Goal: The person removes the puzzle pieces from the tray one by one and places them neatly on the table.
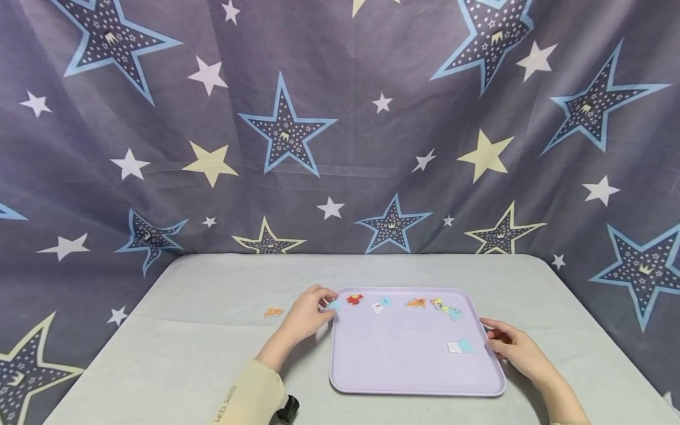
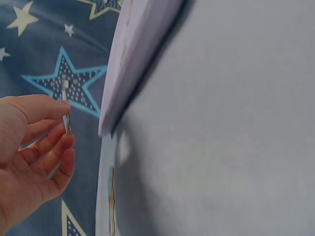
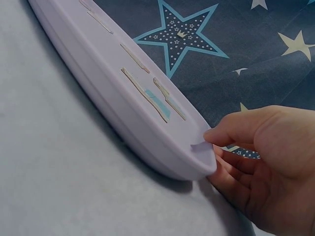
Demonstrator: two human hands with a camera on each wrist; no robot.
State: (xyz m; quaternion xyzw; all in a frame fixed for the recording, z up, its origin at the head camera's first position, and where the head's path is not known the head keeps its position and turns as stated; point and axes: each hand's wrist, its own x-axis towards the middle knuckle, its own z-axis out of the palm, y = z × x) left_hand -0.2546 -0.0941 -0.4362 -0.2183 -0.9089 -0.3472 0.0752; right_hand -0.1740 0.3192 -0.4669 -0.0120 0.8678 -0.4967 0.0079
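My left hand [image 1: 307,311] pinches a thin light-blue puzzle piece [image 1: 333,305] between thumb and fingertips at the far left corner of a lilac tray [image 1: 393,366]. Seen edge-on in the left wrist view, that piece [image 2: 67,122] is held upright, apart from the tray. My right hand [image 1: 516,349] grips the tray's right rim, the thumb over the edge and the fingers on its outer side. Along the tray's far side lie a red piece [image 1: 354,300], a white-and-blue piece [image 1: 380,305], an orange piece [image 1: 416,303] and a yellow-and-blue piece [image 1: 447,309].
Another white-and-blue piece [image 1: 460,346] lies near the tray's right side. On the pale-covered table [image 1: 175,354], an orange piece [image 1: 273,312] rests left of the tray. Behind the table hangs a star-patterned curtain [image 1: 345,147].
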